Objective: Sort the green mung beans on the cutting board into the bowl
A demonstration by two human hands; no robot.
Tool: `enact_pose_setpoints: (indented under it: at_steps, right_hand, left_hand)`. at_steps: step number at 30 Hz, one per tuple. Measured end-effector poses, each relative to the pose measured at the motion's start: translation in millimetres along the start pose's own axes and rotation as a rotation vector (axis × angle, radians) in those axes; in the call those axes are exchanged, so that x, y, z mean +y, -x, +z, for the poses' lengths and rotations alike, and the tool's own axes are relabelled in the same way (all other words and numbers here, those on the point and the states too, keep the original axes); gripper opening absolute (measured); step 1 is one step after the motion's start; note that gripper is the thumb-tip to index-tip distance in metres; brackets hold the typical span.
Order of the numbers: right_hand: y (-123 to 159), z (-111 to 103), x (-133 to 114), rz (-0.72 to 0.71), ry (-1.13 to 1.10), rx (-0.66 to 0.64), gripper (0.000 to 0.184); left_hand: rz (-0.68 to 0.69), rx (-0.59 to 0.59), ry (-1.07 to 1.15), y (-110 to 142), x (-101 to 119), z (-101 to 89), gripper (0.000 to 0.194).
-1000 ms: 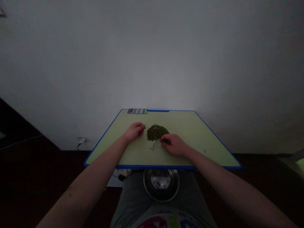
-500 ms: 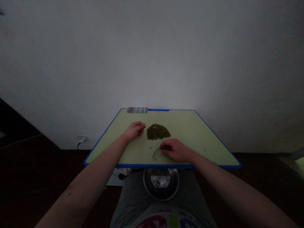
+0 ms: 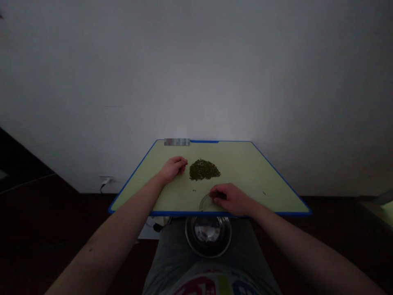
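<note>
A pile of small dull-green beans (image 3: 204, 170) lies on the pale board. Just left of it, my left hand (image 3: 174, 168) rests with fingers curled and pressed together; whatever they hold, if anything, is hidden. Near the board's front edge, my right hand (image 3: 231, 199) is closed on a clear, curved plastic piece resembling a protractor (image 3: 204, 200). Its arc sticks out to the left of my fingers, and the rest is covered. A dark speck sits by the lower end of the arc. Below the edge, a shiny metal bowl (image 3: 208, 253) stands between my legs.
The pale tabletop (image 3: 245, 164) has a blue rim and meets the wall (image 3: 196, 82) at the back. A few loose beans (image 3: 194, 190) lie in front of the pile. A small dark sliver (image 3: 264, 193) is on the right. A plug (image 3: 106, 180) sits in the wall at left.
My right hand has drawn the clear curved piece slightly towards the front edge and a little right. The small speck by its arc has moved with it. My left hand stays put.
</note>
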State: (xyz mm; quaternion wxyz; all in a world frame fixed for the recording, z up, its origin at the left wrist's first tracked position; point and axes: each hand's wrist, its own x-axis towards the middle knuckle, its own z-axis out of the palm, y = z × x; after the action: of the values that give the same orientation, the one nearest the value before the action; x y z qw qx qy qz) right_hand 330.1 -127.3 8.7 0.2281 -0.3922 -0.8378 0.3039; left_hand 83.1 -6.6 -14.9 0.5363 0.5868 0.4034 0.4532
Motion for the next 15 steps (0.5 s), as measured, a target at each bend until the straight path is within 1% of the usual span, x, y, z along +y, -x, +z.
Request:
enact_pose_setpoints:
  at_steps: [9,15]
  right_hand:
    - [6.2,-2.7,4.5,0.017,-0.006,0.002,0.019]
    - [12.4,-7.3,3.1,0.024,-0.011,0.0,0.018]
  left_hand:
    - [0.005,-0.001,0.008,-0.6,-0.7,-0.4,0.025]
    - [0.002,-0.001,0.023,-0.6,-0.2,0.1,0.025]
